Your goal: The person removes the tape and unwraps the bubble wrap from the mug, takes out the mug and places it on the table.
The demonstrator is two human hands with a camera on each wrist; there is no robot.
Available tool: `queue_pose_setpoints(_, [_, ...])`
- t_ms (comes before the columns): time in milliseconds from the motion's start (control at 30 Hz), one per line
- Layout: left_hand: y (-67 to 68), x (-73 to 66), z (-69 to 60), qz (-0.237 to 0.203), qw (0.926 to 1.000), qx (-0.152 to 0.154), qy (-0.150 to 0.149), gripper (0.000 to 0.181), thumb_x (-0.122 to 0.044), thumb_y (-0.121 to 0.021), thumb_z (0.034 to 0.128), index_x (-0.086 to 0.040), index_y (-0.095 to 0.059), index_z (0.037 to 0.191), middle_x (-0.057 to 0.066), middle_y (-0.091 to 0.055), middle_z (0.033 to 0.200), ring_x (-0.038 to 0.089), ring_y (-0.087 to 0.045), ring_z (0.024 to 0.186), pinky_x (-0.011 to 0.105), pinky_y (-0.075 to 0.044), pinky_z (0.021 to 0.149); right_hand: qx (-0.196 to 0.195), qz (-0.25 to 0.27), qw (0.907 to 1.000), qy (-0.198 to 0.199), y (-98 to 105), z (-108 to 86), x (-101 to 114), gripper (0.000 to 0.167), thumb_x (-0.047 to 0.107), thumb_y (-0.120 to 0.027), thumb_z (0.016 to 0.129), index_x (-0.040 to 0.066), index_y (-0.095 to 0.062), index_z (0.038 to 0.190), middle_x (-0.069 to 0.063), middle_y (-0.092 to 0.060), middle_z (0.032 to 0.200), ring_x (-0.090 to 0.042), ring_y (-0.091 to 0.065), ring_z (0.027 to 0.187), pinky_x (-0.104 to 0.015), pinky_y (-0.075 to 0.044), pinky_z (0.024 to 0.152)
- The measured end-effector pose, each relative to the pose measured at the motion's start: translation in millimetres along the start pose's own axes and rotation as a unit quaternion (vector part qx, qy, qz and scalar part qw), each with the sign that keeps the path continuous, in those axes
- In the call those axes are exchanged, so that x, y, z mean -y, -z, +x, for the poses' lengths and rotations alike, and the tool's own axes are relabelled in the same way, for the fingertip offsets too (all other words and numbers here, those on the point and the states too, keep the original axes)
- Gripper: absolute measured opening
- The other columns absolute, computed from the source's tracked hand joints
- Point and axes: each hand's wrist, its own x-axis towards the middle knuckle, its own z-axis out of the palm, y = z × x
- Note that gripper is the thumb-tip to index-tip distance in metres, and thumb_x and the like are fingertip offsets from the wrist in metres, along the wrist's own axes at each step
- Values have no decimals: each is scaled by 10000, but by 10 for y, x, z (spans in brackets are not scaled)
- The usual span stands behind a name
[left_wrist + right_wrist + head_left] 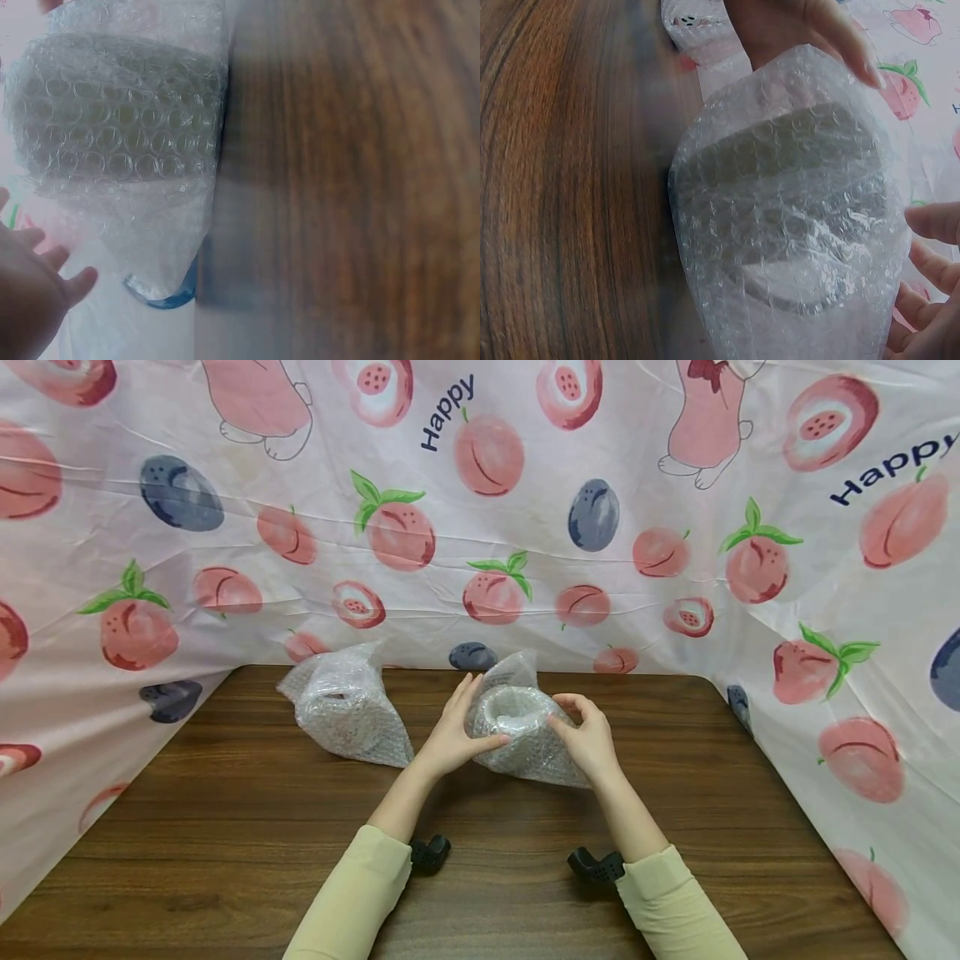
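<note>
On your far left, the white cloth (67,710) with printed peaches hangs along the side of the brown wooden table (195,860). Next, near the back edge of the table, lies the first bubble-wrapped parcel (345,714); its lower right corner reaches close to your left hand (453,735). This hand is spread, the fingers extended and the thumb well apart from them, and it has hold of nothing. A black device (431,855) is at this wrist. Between your two hands stands the second bubble-wrapped parcel (525,752) on the table, with a round rim facing upward and a greenish form visible through the wrap. At its right side is your right hand (592,735), fingers slightly bent and separated, also without a grip. Whether either hand lightly touches the wrap, I cannot tell. Another black device (596,866) is at the right wrist.
</note>
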Motion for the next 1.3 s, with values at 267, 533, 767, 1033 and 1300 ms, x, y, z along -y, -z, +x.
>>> queue_pose_setpoints(267, [27, 43, 15, -77, 9985, -164, -523, 935, -304, -826, 765, -150, -291, 1515, 47, -123, 1589, 274, -97, 1431, 619, -208, 1055, 356, -254, 9988, -236, 68, 16, -46, 402, 179, -712, 878, 28, -604, 1233, -171, -554, 1286, -328, -457, 1196, -503, -375, 983])
queue_pose_setpoints(533, [43, 0, -12, -143, 9980, -17, -618, 651, -246, -618, 947, -74, -314, 1497, 163, -226, 1546, 311, -205, 1407, 582, -212, 1074, 563, -385, 9975, -174, 110, 24, -67, 439, 225, -715, 882, 26, -605, 1257, -162, -569, 1282, -332, -497, 1157, -488, -436, 924])
queue_pose_setpoints(767, [21, 81, 1, -212, 9981, 93, -571, 582, -218, -567, 979, -73, -333, 1491, 175, -271, 1526, 321, -223, 1399, 581, -205, 1078, 831, -481, 9953, -141, 151, 42, -107, 501, 299, -702, 890, 48, -578, 1306, -147, -559, 1314, -352, -497, 1186, -513, -437, 929])
queue_pose_setpoints(1033, [90, -186, -80, -330, 9977, 412, -435, 478, -133, -521, 996, 22, -400, 1432, 218, -288, 1506, 385, -230, 1387, 601, -214, 1067, 893, -722, 9933, -87, 173, 50, -107, 505, 335, -701, 885, 40, -598, 1283, -162, -567, 1304, -357, -507, 1179, -518, -436, 935])
queue_pose_setpoints(1300, [68, -109, -62, -328, 9972, 469, -476, 457, -147, -513, 1004, -9, -421, 1429, 188, -343, 1488, 349, -276, 1376, 570, -233, 1073, 730, -686, 9950, -53, 195, 37, -66, 422, 256, -719, 878, 24, -639, 1221, -175, -611, 1217, -306, -544, 1059, -456, -467, 865])
